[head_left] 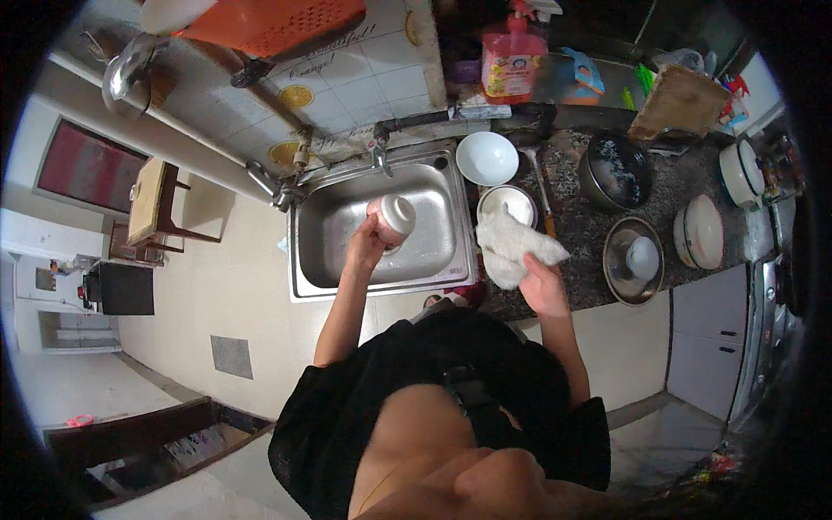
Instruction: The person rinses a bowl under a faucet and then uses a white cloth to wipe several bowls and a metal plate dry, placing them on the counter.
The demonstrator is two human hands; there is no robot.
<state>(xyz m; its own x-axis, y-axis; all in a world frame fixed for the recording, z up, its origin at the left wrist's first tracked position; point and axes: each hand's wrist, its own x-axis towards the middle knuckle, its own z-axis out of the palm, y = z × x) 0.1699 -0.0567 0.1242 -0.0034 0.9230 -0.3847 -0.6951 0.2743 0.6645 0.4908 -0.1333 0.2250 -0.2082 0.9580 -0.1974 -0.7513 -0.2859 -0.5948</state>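
Observation:
Over the steel sink, my left hand grips a small pink-and-white bowl, tilted with its base ring turned up and to the right. My right hand pinches a white cloth above the counter to the right of the sink. The cloth hangs partly across a small bowl with a white inside. Behind that stands a larger white bowl, close to the sink's right rim. A faucet rises at the sink's far side.
On the dark speckled counter stand a black pot, a steel basin holding a small white bowl, and an enamel basin. A long-handled spatula lies beside the bowls. A pink pump bottle stands at the back.

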